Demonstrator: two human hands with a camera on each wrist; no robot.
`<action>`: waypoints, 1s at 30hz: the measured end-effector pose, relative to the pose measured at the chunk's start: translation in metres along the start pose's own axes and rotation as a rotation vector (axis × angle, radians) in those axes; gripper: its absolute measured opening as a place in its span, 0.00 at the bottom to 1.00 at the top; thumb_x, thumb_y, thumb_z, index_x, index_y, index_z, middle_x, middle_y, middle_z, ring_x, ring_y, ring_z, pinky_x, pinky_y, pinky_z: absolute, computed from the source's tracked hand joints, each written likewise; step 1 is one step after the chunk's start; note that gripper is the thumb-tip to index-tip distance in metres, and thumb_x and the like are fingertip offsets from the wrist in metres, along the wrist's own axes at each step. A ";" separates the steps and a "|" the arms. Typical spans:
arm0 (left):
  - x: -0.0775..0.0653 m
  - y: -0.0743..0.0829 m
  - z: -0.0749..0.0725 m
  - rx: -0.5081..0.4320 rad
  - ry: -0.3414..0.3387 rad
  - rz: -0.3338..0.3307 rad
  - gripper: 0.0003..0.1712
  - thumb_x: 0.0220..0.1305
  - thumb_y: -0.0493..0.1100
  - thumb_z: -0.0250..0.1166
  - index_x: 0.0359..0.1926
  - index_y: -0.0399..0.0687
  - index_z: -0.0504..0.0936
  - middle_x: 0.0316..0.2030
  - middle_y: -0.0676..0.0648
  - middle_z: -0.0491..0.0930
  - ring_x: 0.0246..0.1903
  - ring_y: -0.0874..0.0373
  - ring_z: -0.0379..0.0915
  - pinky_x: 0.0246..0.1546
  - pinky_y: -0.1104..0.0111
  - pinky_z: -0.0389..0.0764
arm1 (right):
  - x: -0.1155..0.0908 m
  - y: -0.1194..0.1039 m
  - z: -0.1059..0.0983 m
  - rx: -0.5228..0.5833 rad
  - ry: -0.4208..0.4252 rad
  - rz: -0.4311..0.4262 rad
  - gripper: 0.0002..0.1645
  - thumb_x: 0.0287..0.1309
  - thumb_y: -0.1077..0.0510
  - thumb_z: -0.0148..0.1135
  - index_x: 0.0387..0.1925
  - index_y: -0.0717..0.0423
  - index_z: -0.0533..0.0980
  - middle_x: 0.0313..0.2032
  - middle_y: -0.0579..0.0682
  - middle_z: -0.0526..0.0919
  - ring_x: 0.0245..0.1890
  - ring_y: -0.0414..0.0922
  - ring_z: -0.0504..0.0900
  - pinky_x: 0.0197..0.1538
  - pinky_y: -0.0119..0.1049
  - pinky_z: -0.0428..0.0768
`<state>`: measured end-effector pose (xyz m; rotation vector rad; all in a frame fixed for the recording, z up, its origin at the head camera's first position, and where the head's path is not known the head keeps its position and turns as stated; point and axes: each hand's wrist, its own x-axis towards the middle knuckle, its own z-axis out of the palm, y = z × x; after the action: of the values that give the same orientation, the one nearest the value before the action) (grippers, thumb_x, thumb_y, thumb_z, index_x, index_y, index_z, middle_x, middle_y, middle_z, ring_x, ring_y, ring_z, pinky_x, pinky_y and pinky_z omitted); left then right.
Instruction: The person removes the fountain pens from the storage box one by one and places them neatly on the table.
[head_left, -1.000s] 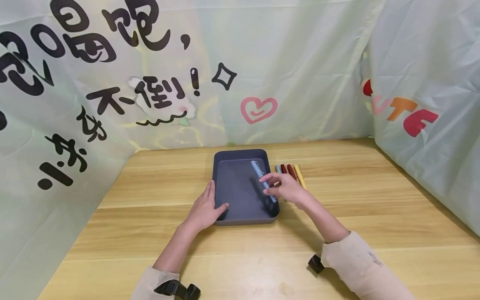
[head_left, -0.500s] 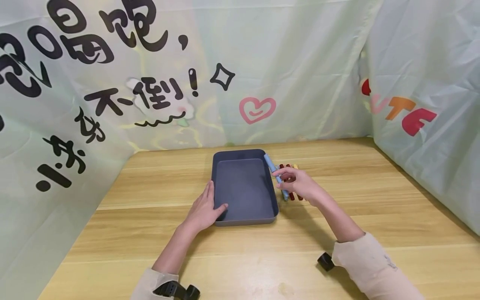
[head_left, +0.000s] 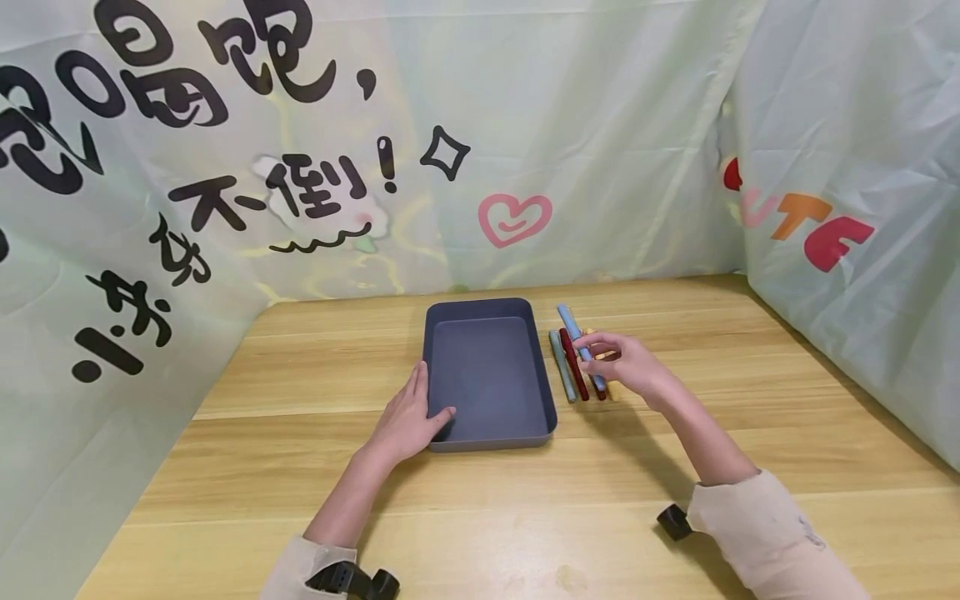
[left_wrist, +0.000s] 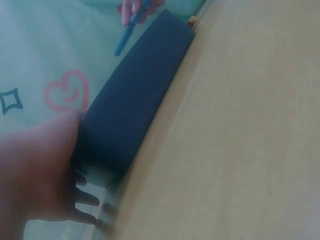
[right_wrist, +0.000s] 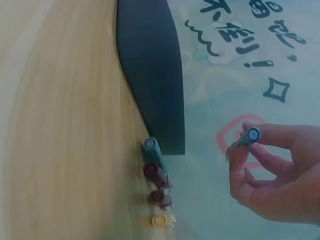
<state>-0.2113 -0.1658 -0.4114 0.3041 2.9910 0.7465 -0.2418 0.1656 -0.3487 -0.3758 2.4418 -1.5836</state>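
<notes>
My left hand [head_left: 402, 422] holds the dark blue-grey rectangular tray [head_left: 433, 350] at its left side, with the thumb over the rim and the fingers along the outer wall. In the left wrist view the thumb is hidden behind the tray. My right hand [head_left: 632, 368] pinches a light blue pen [head_left: 567, 319] between thumb and fingertips, right of the tray and raised above other pens. Below it on the table lie a grey-green pen [head_left: 562, 367], a dark red pen [head_left: 573, 363], a second dark red pen [right_wrist: 158, 196] and a yellow pen [right_wrist: 161, 220], roughly side by side.
The wooden table [head_left: 480, 517] runs up to a pale printed cloth [head_left: 615, 167] behind and at both sides. A black wrist camera [head_left: 384, 585] sits by the left sleeve, another black camera [head_left: 674, 522] by the right sleeve.
My right hand has carried the light blue pen rightward, from over the tray to above the row of pens. The left hand and tray have stayed in place.
</notes>
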 end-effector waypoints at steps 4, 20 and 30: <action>0.000 0.001 0.000 -0.006 -0.003 -0.006 0.51 0.63 0.58 0.54 0.70 0.35 0.35 0.70 0.38 0.37 0.67 0.43 0.39 0.61 0.50 0.49 | -0.003 0.004 -0.008 -0.021 0.007 0.003 0.23 0.59 0.63 0.58 0.56 0.67 0.68 0.50 0.66 0.70 0.43 0.53 0.74 0.40 0.39 0.75; -0.001 0.002 -0.002 0.001 -0.004 -0.007 0.51 0.64 0.58 0.54 0.69 0.34 0.35 0.70 0.37 0.37 0.66 0.43 0.39 0.62 0.51 0.50 | -0.011 0.012 -0.029 -0.029 0.050 0.015 0.25 0.61 0.61 0.56 0.57 0.69 0.66 0.52 0.69 0.68 0.46 0.55 0.71 0.42 0.42 0.75; -0.001 0.002 -0.002 -0.001 -0.006 -0.003 0.51 0.64 0.58 0.54 0.69 0.34 0.35 0.70 0.37 0.37 0.66 0.42 0.39 0.61 0.51 0.50 | -0.007 0.025 -0.033 -0.030 0.076 0.034 0.25 0.61 0.64 0.56 0.58 0.71 0.64 0.52 0.72 0.68 0.45 0.52 0.73 0.39 0.37 0.76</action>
<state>-0.2107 -0.1653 -0.4091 0.3012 2.9845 0.7448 -0.2482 0.2060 -0.3585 -0.2819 2.5173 -1.5769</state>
